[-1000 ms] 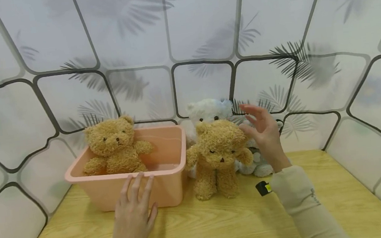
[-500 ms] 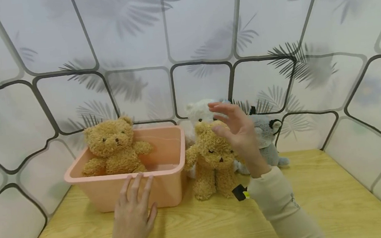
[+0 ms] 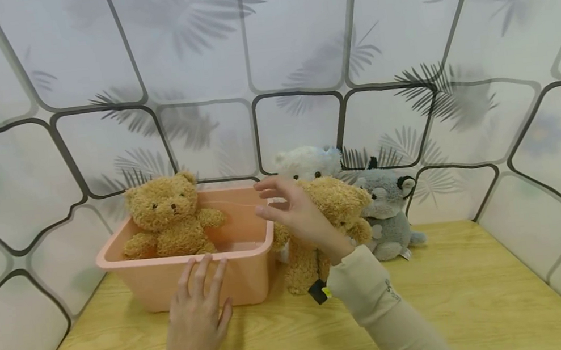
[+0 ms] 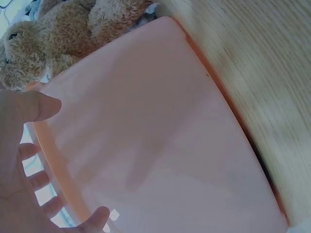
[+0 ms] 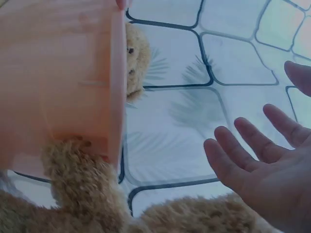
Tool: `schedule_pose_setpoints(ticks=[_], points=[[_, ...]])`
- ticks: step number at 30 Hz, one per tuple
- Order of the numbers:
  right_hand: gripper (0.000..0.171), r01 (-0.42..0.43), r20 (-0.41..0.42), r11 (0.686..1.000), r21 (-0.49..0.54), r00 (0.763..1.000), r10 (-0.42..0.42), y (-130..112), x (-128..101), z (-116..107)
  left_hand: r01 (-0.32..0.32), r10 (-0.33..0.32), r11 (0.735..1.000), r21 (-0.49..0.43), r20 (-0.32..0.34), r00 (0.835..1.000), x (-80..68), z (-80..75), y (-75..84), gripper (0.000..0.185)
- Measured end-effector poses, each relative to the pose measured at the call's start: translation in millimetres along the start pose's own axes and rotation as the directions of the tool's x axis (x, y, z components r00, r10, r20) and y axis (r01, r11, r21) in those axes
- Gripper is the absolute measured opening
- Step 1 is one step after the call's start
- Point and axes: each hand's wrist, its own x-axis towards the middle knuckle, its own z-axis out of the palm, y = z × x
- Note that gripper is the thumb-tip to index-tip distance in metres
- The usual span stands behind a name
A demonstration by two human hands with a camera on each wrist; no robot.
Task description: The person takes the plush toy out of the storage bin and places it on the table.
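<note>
Meanwhile, the left hand (image 3: 195,321) rests with straight, spread fingers against the front wall of the pink plastic tub (image 3: 250,281), while the right hand (image 3: 300,215), fingers loosely apart and holding nothing, hovers before the standing tan plush teddy bear (image 3: 337,206) just right of the tub.

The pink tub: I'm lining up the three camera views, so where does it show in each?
Head: the pink tub sits left of centre on the table, a brown bear inside, left hand against its front wall.
Left wrist: its wall fills most of the frame.
Right wrist: upper left.
Shared landmark: the standing brown bear beside the tub.
</note>
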Motion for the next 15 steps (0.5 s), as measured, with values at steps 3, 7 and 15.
schedule_pose_setpoints(ticks=[3,7,15], points=[[0.042,-0.075,0.042,0.997,-0.015,0.996,0.075,3,5,6,-0.003,0.003,1.000,-0.002,-0.005,1.000,-0.4,1.0,0.0,0.064],[0.043,-0.182,0.067,0.983,-0.036,0.981,0.184,4,12,13,-0.005,0.005,1.000,-0.005,-0.010,1.000,-0.6,2.0,0.1,0.063],[0.041,-0.266,0.096,0.961,-0.076,0.957,0.272,10,32,25,-0.023,0.022,1.000,-0.007,-0.010,1.000,-0.7,1.7,-1.9,0.067]])
